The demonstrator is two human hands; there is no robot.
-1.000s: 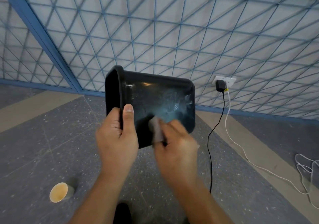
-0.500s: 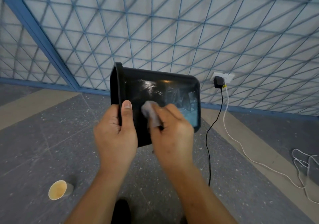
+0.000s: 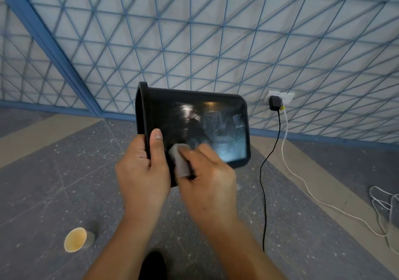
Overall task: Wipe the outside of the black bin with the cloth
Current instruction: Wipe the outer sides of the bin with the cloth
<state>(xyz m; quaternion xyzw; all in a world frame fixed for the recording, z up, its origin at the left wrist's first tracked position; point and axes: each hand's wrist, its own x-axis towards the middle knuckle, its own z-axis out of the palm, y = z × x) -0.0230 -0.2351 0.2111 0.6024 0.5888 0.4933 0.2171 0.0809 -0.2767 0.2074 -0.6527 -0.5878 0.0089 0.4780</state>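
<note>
While sideways in left hand [image 3: 142, 172], black bin [image 3: 194, 115] under cloth [image 3: 180, 161].

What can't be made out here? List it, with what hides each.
Head view only.
Inside of the black bin: its mouth faces left, edge-on.
Most of the cloth: covered by the right hand holding it.
Fingers of the left hand: curled behind the bin's rim.
Far end of the white cable: cut off by the right edge.
The dark shape at the bottom edge: cropped, unidentifiable.

2 bare forearms, left hand [image 3: 142, 172], right hand [image 3: 207, 180], dark shoe [image 3: 152, 264]
</note>
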